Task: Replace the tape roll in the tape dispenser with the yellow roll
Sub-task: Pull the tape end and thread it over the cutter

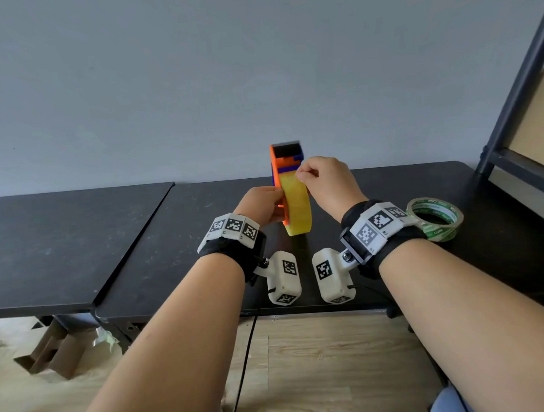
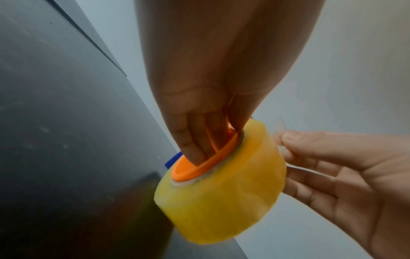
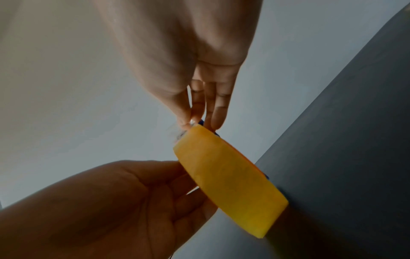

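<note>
Two bare hands hold an orange tape dispenser [image 1: 280, 160] upright above the middle of a black tabletop [image 1: 183, 230], with the yellow roll [image 1: 297, 206] already seated on its orange hub [image 2: 200, 160]. The left hand [image 1: 264, 204], at nine o'clock of the roll, grips the dispenser with its fingers [image 2: 190, 140] curled into the hub opening. The right hand [image 1: 326, 183], at two o'clock of the roll, pinches the loose clear end of the tape [image 2: 281, 147] between thumb and forefinger at the top edge of the roll, its other fingers loosely bent. A black and blue part sits at the dispenser's top, at twelve o'clock. A green-printed tape roll [image 1: 435, 218] lies flat on the tabletop, well apart at three o'clock of the hands. A dark shelf frame [image 1: 512, 95] stands at the right edge
</note>
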{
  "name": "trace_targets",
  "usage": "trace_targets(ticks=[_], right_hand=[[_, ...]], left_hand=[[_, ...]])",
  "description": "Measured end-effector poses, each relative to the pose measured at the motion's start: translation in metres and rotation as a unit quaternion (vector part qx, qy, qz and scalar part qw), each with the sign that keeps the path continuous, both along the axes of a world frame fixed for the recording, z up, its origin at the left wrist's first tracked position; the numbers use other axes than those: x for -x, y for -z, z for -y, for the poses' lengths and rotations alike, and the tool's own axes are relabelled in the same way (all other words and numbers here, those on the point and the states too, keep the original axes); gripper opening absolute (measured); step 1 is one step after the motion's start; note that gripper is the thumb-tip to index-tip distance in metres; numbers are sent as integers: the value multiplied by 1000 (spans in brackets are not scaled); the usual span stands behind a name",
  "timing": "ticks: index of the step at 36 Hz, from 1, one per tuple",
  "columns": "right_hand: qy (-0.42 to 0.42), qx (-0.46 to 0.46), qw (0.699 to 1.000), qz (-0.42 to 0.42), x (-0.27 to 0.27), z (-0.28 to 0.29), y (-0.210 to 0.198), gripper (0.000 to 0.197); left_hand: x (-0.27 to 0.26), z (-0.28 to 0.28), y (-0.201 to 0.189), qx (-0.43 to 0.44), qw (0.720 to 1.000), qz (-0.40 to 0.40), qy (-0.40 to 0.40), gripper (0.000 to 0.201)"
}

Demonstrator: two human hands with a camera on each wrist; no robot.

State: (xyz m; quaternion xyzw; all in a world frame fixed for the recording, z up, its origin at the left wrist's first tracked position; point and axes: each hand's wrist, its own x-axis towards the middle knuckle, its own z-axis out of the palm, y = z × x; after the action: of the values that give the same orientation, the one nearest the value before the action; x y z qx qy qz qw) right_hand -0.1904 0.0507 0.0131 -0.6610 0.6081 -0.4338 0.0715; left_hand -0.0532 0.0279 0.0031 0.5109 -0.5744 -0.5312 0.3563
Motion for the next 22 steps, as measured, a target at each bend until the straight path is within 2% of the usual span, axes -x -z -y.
trace_targets(ticks=[8, 13, 16, 18, 20, 22], right_hand=[[15, 30, 999, 7, 0, -2, -3, 22], [30, 26, 999, -11, -1, -2, -4, 23], [34, 27, 999, -25, -2, -2, -5, 23], [36, 25, 999, -26, -3, -2, -5, 24], [38, 22, 999, -22, -4, -2, -5, 24], [37, 23, 999, -14, -5, -2, -5, 23]], left_hand=[[0, 0, 6, 13, 1000, 9, 5, 29], [0, -4, 3, -12, 999, -15, 26, 23], [0, -3, 0, -35, 999, -37, 11, 29], [-1, -4, -1, -54, 997, -59, 4, 20], [-2, -6, -2, -57, 996, -62, 31, 9], [-2, -7, -1, -37, 996, -28, 71, 13]])
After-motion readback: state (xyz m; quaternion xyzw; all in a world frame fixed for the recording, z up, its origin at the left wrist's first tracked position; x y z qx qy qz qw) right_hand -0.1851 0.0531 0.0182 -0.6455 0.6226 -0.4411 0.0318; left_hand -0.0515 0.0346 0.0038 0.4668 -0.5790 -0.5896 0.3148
